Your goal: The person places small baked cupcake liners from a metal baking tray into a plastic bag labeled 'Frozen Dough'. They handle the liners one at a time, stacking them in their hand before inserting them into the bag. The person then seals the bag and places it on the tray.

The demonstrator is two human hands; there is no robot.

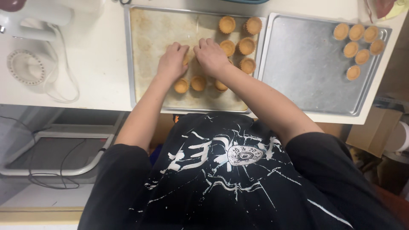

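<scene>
While both forearms reach straight out over the counter, the left hand (172,62) and right hand (211,56) lie palm-down, fingers curled over tart shells (198,82) mid-way across the stained baking tray (147,42); whether they grip any is hidden. Bare tray lies leftward.

We see even, bright overhead light on the white table (98,55), soft glare on the empty steel tray (302,64), dim floor edges, slight wide-angle bending.
</scene>
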